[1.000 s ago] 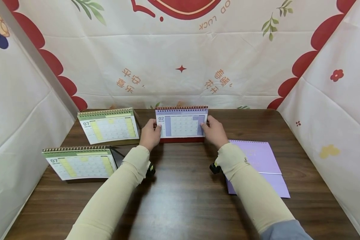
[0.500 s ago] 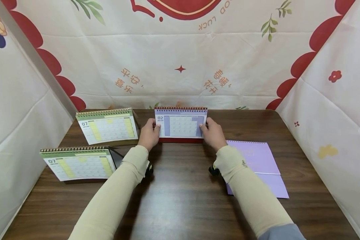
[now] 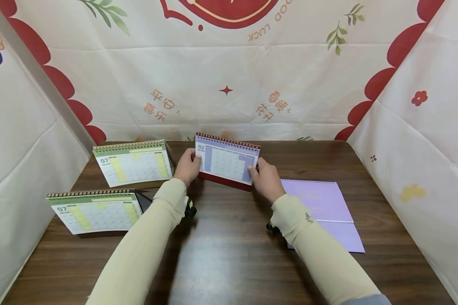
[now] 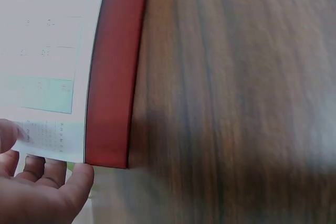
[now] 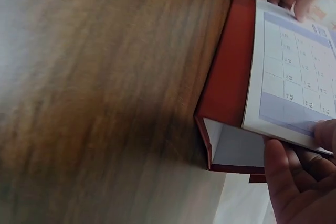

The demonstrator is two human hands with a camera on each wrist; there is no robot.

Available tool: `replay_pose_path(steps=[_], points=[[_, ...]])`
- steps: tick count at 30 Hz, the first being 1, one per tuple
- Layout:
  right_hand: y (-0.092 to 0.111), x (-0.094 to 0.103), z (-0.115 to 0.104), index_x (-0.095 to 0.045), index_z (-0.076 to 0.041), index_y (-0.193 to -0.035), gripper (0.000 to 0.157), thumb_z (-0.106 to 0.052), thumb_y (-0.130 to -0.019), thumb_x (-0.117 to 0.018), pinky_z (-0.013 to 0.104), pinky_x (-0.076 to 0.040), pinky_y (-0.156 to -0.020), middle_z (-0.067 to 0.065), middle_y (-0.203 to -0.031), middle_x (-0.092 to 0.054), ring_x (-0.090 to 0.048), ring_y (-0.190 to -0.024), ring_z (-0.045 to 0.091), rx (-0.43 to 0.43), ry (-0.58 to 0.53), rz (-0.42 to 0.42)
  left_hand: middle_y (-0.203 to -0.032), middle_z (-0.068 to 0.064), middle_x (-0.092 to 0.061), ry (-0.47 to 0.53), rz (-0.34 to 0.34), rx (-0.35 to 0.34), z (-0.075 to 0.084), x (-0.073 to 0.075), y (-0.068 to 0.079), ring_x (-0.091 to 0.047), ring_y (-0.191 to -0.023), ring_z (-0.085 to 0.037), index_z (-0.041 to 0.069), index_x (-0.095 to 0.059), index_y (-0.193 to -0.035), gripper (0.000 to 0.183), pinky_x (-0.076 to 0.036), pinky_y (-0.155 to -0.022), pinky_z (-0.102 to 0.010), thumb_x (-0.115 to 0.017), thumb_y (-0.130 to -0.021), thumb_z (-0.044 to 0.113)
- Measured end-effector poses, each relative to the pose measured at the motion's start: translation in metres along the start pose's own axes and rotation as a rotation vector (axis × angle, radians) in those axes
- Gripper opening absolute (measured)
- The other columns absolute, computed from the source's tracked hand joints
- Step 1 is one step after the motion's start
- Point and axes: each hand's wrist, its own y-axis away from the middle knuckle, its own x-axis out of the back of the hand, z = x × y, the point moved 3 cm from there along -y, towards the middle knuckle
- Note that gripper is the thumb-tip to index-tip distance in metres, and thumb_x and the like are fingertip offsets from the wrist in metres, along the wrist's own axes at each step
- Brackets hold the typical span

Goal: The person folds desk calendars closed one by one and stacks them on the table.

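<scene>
Between both hands is a desk calendar (image 3: 226, 162) with purple-tinted pages marked 02, a spiral binding on top and a red base (image 4: 115, 77). It stands turned at a slant near the back of the table, its right end closer to me. My left hand (image 3: 187, 167) pinches its left edge, thumb on the front page. On the opposite edge my right hand (image 3: 267, 179) grips the calendar, thumb on the page and fingers behind. In the right wrist view the hollow inside of the red stand (image 5: 231, 148) shows.
Two green-topped desk calendars marked 07, a rear one (image 3: 133, 165) and a front one (image 3: 95, 214), stand on the left. A purple spiral-bound item (image 3: 316, 199) with a white band lies at right, partly under my right forearm. Printed white cloth (image 3: 229, 63) borders the brown table (image 3: 221, 262).
The calendar in my hands was square to me; now its right end has swung towards me. My right hand has come nearer with it, while both hands keep their grip.
</scene>
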Motion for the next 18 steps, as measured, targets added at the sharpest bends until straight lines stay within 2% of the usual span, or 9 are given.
replay_pose_path(steps=[4,12,18], points=[[0.007,-0.002,-0.003,-0.053,-0.003,-0.132,0.035,-0.025,-0.104,-0.054,0.041,-0.052,-0.082,0.015,-0.119,-0.066,-0.062,-0.096,0.022,0.030,0.017,0.007,-0.123,-0.015,-0.054,0.063,-0.010,0.027,-0.002,-0.001,-0.008,-0.054,-0.107,-0.027,0.005,-0.047,-0.137,0.034,-0.044,-0.091,-0.041,-0.044,-0.107,0.022],[0.020,-0.012,-0.011,-0.053,-0.001,-0.133,0.037,-0.023,-0.103,-0.055,0.041,-0.055,-0.079,0.015,-0.116,-0.069,-0.067,-0.096,0.021,0.063,0.030,0.041,-0.121,-0.015,-0.055,0.154,0.011,0.005,-0.003,-0.007,-0.020,-0.054,-0.104,-0.026,0.005,-0.050,-0.138,0.035,-0.045,-0.089,-0.038,-0.046,-0.107,0.021],[0.028,-0.018,-0.018,-0.054,0.001,-0.130,0.036,-0.022,-0.103,-0.057,0.038,-0.056,-0.070,0.017,-0.112,-0.070,-0.070,-0.091,0.023,0.075,0.019,0.043,-0.121,-0.014,-0.056,0.228,0.014,-0.015,-0.005,-0.011,-0.027,-0.054,-0.103,-0.025,0.008,-0.050,-0.140,0.036,-0.043,-0.085,-0.036,-0.046,-0.106,0.020]])
